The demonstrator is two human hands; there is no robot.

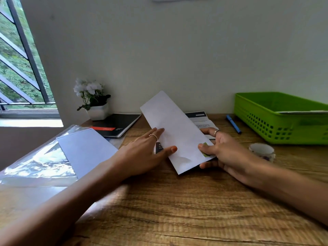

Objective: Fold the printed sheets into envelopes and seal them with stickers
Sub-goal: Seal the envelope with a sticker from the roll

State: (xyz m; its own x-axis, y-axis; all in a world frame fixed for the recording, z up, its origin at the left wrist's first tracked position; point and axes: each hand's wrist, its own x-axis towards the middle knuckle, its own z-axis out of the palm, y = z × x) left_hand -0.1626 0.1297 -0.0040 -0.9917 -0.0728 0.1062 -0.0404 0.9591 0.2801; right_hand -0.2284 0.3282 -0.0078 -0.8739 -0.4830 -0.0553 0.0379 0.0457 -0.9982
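Head view, right hand (pixel 221 150) pinching white envelope (pixel 174 134), left hand (pixel 147 150) flat on it, fingers straight

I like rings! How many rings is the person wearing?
2. One ring is on a finger of the left hand, and one ring is on a finger of the right hand. Fingers tucked behind the envelope could hide more.

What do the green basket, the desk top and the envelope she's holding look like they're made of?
Green basket: moulded plastic, going by its even colour and punched wall slots. Desk top: wood-grain surface, matte; solid wood or laminate, unclear. Envelope: thin white matte paper, pinched by the right hand with the left hand flat on it.
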